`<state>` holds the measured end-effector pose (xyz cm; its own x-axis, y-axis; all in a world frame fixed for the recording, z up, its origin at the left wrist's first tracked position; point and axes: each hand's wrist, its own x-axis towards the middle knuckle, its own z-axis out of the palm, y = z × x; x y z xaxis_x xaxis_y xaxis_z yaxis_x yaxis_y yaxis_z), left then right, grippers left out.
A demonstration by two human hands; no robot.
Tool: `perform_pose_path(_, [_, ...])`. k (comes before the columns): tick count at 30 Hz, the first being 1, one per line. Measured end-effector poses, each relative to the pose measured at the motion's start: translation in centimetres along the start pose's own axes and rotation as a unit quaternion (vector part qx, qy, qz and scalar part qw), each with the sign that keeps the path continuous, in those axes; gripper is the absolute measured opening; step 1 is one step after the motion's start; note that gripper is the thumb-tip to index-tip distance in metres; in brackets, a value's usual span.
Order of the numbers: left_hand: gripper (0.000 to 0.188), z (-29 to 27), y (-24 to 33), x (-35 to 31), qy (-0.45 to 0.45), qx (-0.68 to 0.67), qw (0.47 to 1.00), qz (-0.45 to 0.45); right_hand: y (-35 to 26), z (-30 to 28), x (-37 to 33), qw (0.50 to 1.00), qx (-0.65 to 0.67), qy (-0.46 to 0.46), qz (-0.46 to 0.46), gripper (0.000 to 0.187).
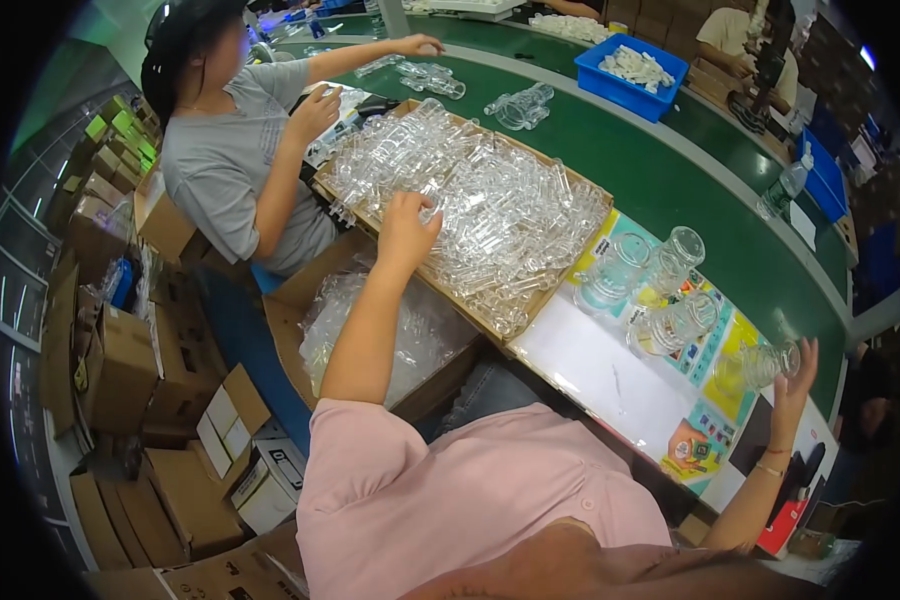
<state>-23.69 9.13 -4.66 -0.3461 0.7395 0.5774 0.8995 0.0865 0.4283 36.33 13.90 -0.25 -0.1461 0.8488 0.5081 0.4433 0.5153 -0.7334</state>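
My left hand (408, 238) is over the left edge of a shallow cardboard tray (560, 288) heaped with small clear plastic parts (515, 200). Its fingers are curled, and a clear plastic part (429, 212) shows at the fingertips. At the right, my right hand (794, 385) grips the wide end of a clear bottle-shaped plastic piece (760, 365) lying on its side. Beside it, several like pieces, among them one tilted piece (675, 322) and one standing piece (615, 270), rest on colourful printed sheets (705, 405).
A co-worker in a grey shirt (230, 150) reaches over the green table (600, 155) at the far left. Beneath the tray is a carton (300, 320) with clear bags. A blue bin (625, 95) holds white parts. Cardboard boxes (120, 370) are stacked at left.
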Motion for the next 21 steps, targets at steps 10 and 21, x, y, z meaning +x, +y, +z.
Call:
perform_pose_path(10, [0.013, -0.3, -7.7, -1.2, 0.081, 0.107, 0.989, -0.054, -1.1, -5.9, -14.1, 0.918, -0.352, 0.169, -0.076, 0.036])
perform_pose_path(21, [0.016, 1.5, -7.6, 4.3, -0.161, 0.257, 0.946, -0.117, 12.1, -13.4, -25.7, 0.877, -0.295, 0.371, 0.073, 0.04])
